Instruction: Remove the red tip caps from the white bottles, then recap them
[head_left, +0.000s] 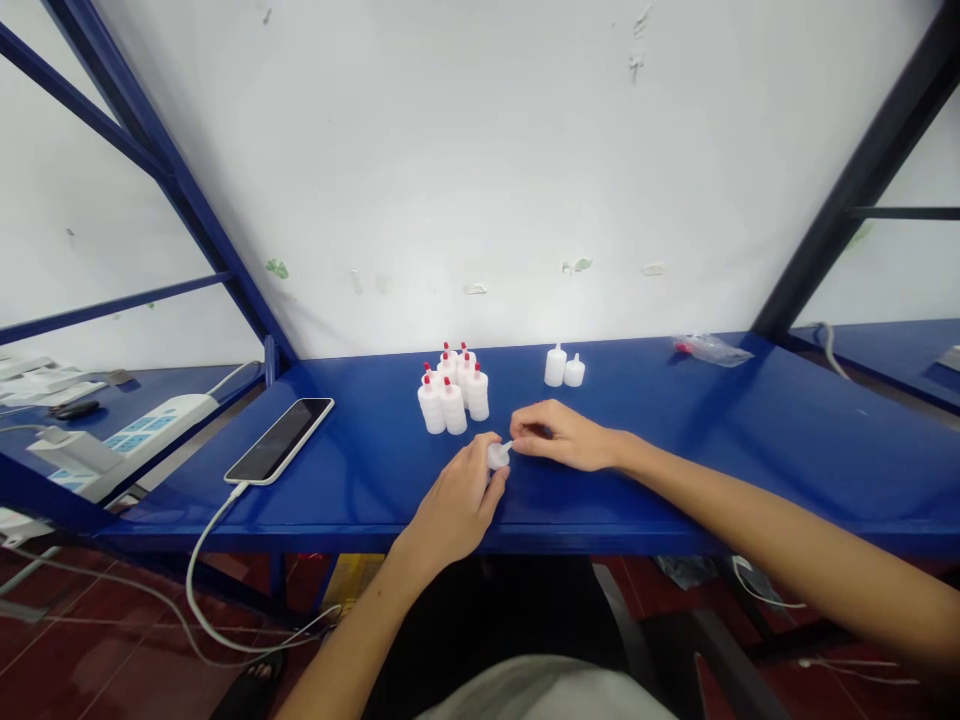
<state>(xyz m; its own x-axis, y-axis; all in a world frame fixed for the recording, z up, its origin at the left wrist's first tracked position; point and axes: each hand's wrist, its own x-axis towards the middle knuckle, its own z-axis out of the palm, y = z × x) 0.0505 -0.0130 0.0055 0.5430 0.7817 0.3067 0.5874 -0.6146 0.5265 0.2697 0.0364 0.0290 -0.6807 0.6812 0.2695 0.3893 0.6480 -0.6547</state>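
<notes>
A small white squeeze bottle (498, 457) lies tilted in my left hand (466, 492), whose fingers and thumb wrap round its body. The bottle's pale nozzle points up and right. At the nozzle's tip, my right hand (559, 436) is closed in a pinch with thumb and forefinger; whether a small cap is inside the pinch is hidden. Just beyond my left hand stands a tight group of several white bottles (453, 408) with red tips. Farther right are two white bottles without red tips, a taller one (555, 366) and a shorter one (574, 372).
A phone (281, 440) with a white charging cable (196, 560) lies on the left of the blue table (637, 500). A clear plastic bag (712, 349) with something red in it rests at the back right. Power strips (150, 440) sit on the left-hand table.
</notes>
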